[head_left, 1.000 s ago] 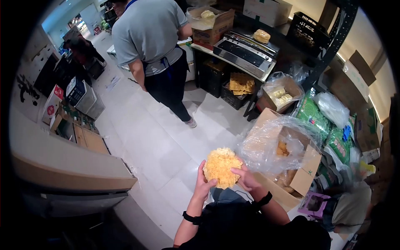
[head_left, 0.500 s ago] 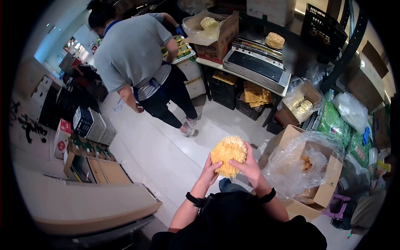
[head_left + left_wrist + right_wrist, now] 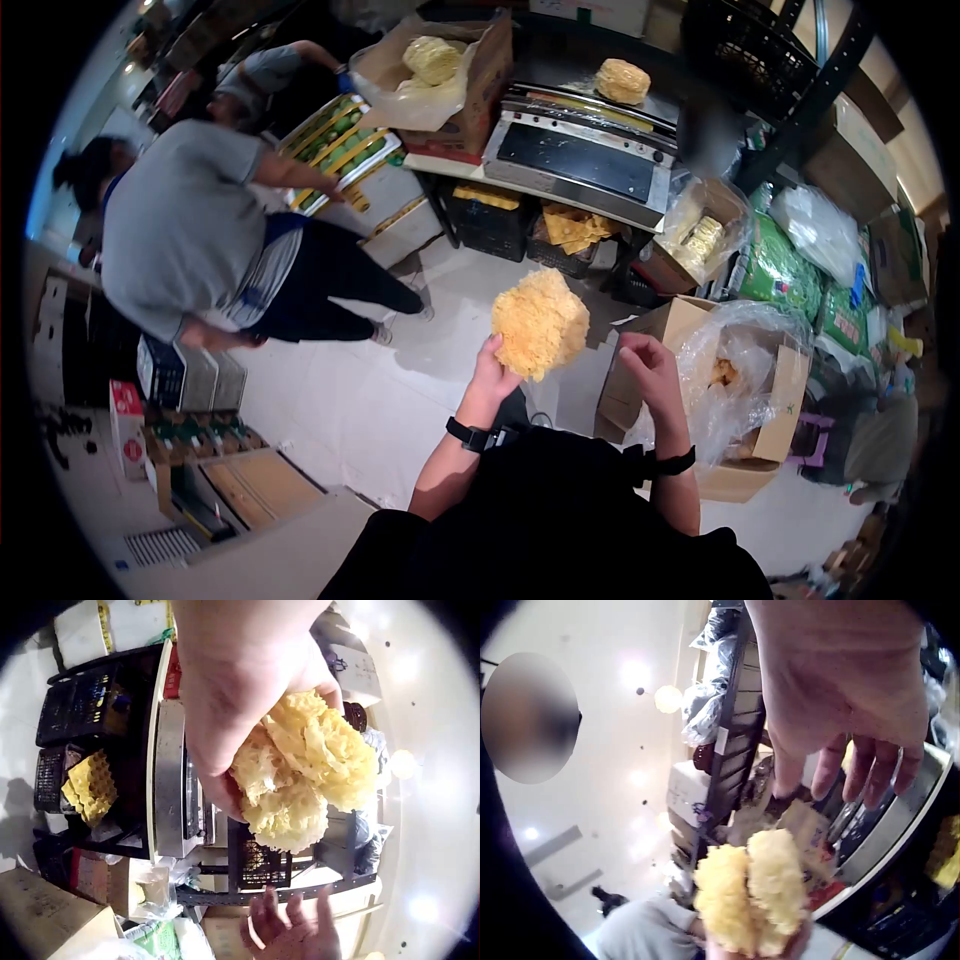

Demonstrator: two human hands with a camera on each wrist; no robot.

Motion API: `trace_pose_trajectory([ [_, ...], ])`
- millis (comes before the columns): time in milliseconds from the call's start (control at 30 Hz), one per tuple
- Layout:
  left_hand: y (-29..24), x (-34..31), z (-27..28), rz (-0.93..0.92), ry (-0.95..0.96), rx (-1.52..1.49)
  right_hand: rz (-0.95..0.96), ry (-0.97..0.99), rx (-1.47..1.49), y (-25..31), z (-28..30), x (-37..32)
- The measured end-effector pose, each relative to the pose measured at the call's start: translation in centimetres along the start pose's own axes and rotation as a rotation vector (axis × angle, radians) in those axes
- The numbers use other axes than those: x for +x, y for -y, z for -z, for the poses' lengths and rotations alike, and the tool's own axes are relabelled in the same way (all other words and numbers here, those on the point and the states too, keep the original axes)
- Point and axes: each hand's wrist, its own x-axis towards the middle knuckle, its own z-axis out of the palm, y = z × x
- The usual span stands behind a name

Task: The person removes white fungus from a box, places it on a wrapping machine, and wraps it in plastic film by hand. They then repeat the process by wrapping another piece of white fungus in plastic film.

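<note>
A frilly, pale yellow clump that looks like snow fungus (image 3: 540, 322) is held up in front of the body. My left hand (image 3: 490, 376) grips it from below and the left side, thumb along its near edge. In the left wrist view its ruffled layers (image 3: 300, 772) stick out past the fingers. Off to the right and apart from it is my right hand (image 3: 655, 372), fingers loosely bent, holding nothing. The right wrist view shows two lobes of the snow fungus (image 3: 750, 892) with a groove between them.
A film-wrapping machine (image 3: 580, 160) stands on the table, a yellow wrapped clump (image 3: 622, 82) behind it. An open carton (image 3: 450, 125) with yellow clumps is beside it. At right is a plastic-lined carton (image 3: 775, 425). A person in grey (image 3: 185, 220) stands left by a green-filled crate (image 3: 335, 150).
My right hand has let go of the snow fungus and moved right; the left hand alone keeps hold. The person in grey now appears farther left, as the head view shifts.
</note>
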Motion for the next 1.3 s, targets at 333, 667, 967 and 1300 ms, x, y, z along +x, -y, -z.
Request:
trace_pose_trajectory([
  [333, -12.7, 12.8, -0.7, 0.085, 0.031, 0.123, -0.145, 0.088, -1.123, -4.9, 0.4, 6.7],
  [667, -17.6, 20.2, -2.4, 0.071, -0.269, 0.139, -0.144, -0.189, -0.811, 7.2, 2.2, 24.3],
  [967, -18.6, 27.7, -2.6, -0.195, -0.173, 0.153, 0.347, -0.513, -1.041, 10.2, 6.2, 48.1],
  [1300, -17.2, 33.7, -5.6, -0.367, -0.287, 0.157, 0.371, -0.417, -1.374, 8.7, 7.7, 66.0],
])
